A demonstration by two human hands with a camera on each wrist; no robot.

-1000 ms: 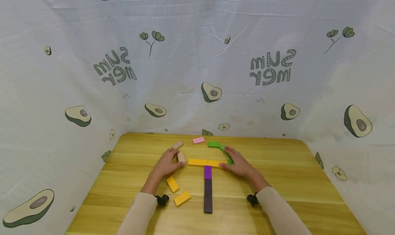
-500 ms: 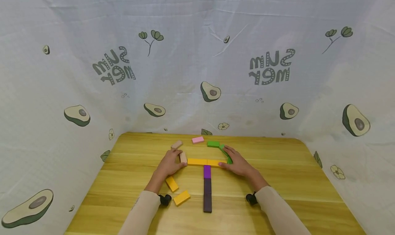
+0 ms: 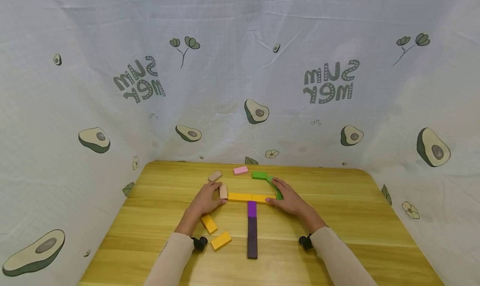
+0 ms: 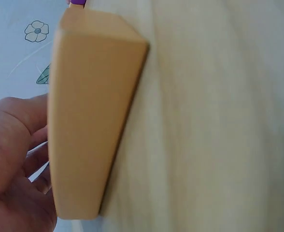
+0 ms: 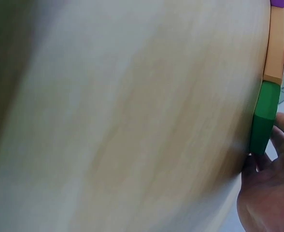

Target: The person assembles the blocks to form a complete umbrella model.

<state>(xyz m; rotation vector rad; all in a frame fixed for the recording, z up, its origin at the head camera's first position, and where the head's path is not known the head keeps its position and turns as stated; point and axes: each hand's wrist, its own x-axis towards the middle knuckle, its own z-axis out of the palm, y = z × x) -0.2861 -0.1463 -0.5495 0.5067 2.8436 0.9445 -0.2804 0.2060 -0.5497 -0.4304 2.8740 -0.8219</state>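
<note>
In the head view my left hand (image 3: 204, 200) pinches a beige block (image 3: 223, 191) by its ends, thumb at the near end and index finger at the far end. That block sits against the left end of a row of two yellow blocks (image 3: 240, 197). My right hand (image 3: 290, 198) holds a green block (image 3: 279, 195) at the row's right end, its thumb on the yellow block there. Its fingertips reach a second green block (image 3: 271, 181). In the right wrist view the green block (image 5: 265, 116) adjoins the yellow one (image 5: 276, 43).
A purple block (image 3: 252, 209) and dark blocks (image 3: 252, 238) run toward me from the row. Behind lie a beige block (image 3: 215, 176), a pink block (image 3: 241, 170) and a green block (image 3: 259, 175). Two loose yellow blocks (image 3: 221, 241) lie near my left wrist.
My left hand has slid the beige block right, up to the yellow row, and straightened it. A bit of red under that hand is now hidden. The right hand has stayed in place.
</note>
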